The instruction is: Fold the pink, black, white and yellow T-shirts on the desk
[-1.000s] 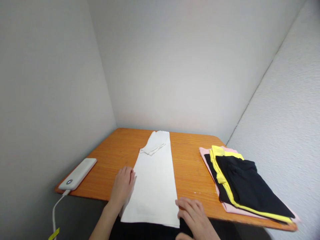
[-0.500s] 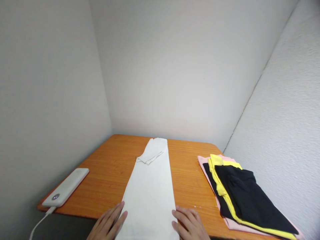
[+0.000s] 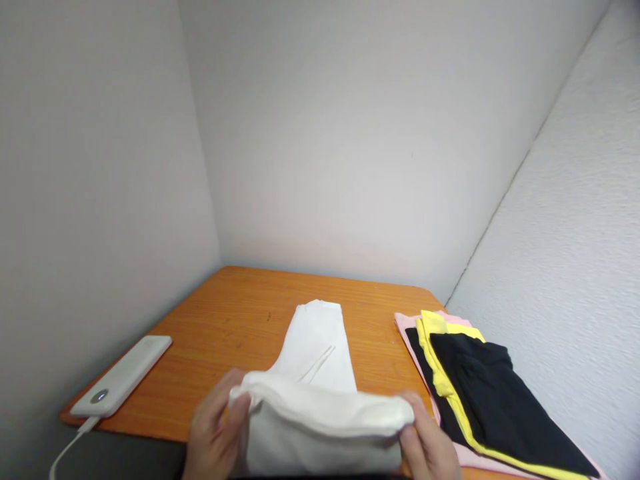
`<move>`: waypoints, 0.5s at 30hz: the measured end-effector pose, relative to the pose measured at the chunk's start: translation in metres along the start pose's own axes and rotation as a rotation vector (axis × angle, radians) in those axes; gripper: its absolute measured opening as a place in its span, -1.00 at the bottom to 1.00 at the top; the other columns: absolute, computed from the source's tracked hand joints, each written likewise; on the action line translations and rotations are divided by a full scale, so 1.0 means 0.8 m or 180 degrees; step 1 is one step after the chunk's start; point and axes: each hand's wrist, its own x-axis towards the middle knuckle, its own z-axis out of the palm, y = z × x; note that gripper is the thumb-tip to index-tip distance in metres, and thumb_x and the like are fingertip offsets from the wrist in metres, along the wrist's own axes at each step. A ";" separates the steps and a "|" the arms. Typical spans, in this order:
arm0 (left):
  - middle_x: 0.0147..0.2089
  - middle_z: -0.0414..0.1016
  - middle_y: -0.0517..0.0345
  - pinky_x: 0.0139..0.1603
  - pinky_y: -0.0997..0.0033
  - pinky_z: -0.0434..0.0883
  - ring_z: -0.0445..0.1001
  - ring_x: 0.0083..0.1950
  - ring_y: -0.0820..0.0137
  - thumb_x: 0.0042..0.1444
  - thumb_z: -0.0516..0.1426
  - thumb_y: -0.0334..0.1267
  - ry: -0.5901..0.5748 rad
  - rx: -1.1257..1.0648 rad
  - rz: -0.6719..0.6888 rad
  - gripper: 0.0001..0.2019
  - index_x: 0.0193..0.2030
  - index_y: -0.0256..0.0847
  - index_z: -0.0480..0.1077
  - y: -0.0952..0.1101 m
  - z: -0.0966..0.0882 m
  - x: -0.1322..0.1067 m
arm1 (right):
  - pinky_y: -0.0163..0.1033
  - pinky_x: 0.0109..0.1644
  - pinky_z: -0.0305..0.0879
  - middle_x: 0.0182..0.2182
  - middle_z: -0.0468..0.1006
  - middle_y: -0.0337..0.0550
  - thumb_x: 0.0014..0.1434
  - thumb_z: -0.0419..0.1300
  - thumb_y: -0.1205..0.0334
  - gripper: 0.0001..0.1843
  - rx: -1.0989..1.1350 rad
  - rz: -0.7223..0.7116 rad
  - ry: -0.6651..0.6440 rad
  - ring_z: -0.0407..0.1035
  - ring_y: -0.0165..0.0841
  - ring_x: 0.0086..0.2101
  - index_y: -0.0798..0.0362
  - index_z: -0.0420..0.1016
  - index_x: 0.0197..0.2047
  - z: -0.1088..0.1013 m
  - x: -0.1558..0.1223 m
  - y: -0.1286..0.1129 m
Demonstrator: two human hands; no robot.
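Note:
A white shirt (image 3: 320, 340), folded into a long strip with a sleeve laid across it, stretches away from me on the wooden table. Its near end is raised off the tabletop, and the edge bows between my hands. My left hand (image 3: 215, 427) pinches the left corner of this lifted edge between thumb and fingers. At the right corner, my right hand (image 3: 430, 440) grips the same edge. The far end of the shirt still lies flat. Both hands are slightly blurred.
On the right of the table (image 3: 240, 300) lies a stack of folded clothes (image 3: 480, 387) in black, yellow and pink. A white power bank (image 3: 123, 377) with a cable (image 3: 67, 453) sits at the left edge. Walls close in the back and both sides.
Both hands have gone from lying along the shirt's sides to gripping its near edge and lifting it. The shirt's far end has slid toward me.

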 end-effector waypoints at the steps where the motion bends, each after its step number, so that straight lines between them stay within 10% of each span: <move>1: -0.33 0.53 0.12 -0.21 0.33 0.48 0.50 -0.26 0.29 0.27 -0.03 0.03 -0.0079 0.0009 -0.0118 -0.61 -0.30 -0.18 0.48 0.014 0.011 0.029 | -0.19 -0.23 0.33 -0.28 0.51 -0.03 0.35 -0.05 0.02 -0.70 -0.0057 0.0133 0.0051 0.40 -0.19 -0.25 -0.02 0.42 -0.19 0.002 0.030 -0.007; 5: -0.19 0.53 -0.02 -0.15 0.39 0.40 0.48 -0.17 0.30 0.35 -0.24 0.02 -0.0716 0.1060 -0.0278 -0.48 -0.18 -0.28 0.41 0.032 0.061 0.142 | -0.25 -0.24 0.23 -0.40 0.49 -0.09 0.38 -0.14 -0.01 -0.58 -0.0300 0.0557 -0.0119 0.34 -0.28 -0.35 0.03 0.36 -0.34 0.026 0.169 0.008; 8: -0.03 0.50 -0.28 0.08 0.20 0.31 0.44 0.05 0.09 0.29 -0.10 0.02 -0.0970 0.1488 -0.0431 -0.52 -0.10 -0.38 0.41 0.008 0.081 0.167 | -0.20 -0.15 0.21 -0.25 0.54 0.07 0.34 -0.03 -0.02 -0.61 -0.1001 0.0852 -0.0516 0.39 -0.21 -0.23 0.11 0.44 -0.19 0.045 0.210 0.040; 15: -0.19 0.55 -0.43 -0.01 0.04 0.34 0.51 -0.04 -0.10 0.21 -0.04 0.05 -0.1603 0.1950 -0.1078 -0.50 -0.30 -0.40 0.48 -0.046 0.085 0.092 | -0.15 -0.35 0.20 -0.47 0.53 0.08 0.30 -0.03 -0.16 -0.47 -0.1759 0.1014 -0.1096 0.41 -0.15 -0.43 0.06 0.42 -0.48 0.091 0.083 0.069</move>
